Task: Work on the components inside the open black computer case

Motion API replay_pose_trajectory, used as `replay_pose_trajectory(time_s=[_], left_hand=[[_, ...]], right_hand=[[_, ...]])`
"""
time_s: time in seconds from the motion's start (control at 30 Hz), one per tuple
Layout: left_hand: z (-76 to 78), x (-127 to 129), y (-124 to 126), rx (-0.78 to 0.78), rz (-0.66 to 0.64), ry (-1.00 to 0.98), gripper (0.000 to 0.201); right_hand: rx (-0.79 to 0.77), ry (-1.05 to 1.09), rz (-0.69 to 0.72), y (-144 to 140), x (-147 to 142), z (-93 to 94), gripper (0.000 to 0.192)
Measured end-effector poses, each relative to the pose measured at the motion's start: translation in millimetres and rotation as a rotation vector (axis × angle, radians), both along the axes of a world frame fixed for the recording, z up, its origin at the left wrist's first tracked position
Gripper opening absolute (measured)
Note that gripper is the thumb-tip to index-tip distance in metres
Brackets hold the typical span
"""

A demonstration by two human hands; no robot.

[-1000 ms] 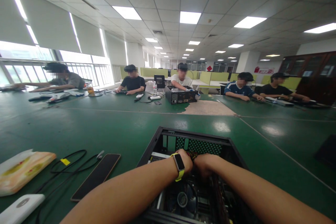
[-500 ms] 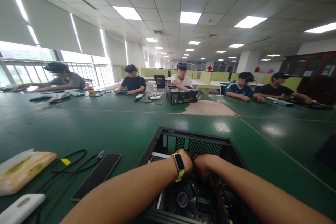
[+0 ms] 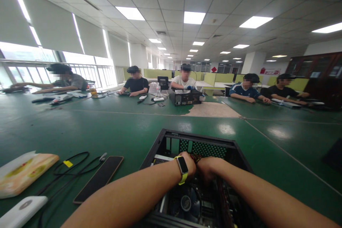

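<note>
An open black computer case (image 3: 171, 139) lies on the green table in front of me, with a fan (image 3: 185, 202) visible inside. Both my hands reach into it. My left hand (image 3: 190, 162), with a yellow-strapped watch (image 3: 182, 168) on the wrist, and my right hand (image 3: 207, 167) meet at a bundle of red and yellow wires (image 3: 197, 157) near the case's far wall. The fingers of both hands are bent down into the case and hidden, so their grip cannot be made out.
On the table (image 3: 80, 128) to my left lie a phone (image 3: 99, 178), a black cable (image 3: 72, 165), a wrapped packet (image 3: 24, 171) and a white device (image 3: 22, 211). Several people sit along the far side, one behind another computer case (image 3: 185, 97).
</note>
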State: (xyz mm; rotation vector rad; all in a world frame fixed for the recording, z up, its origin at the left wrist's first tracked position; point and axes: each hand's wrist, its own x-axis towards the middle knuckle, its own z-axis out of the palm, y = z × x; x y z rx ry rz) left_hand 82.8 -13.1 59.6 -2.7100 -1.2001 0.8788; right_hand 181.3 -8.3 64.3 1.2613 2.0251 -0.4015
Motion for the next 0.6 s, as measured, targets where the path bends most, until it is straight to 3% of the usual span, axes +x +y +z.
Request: replay_pose_trajectory(time_s=[0.6], left_hand=[[6.7, -1.5, -4.6, -0.005, -0.018, -0.072, 0.033]], right_hand=[[0.052, 0.047, -0.07, -0.1, -2.8, -3.6, 0.023]])
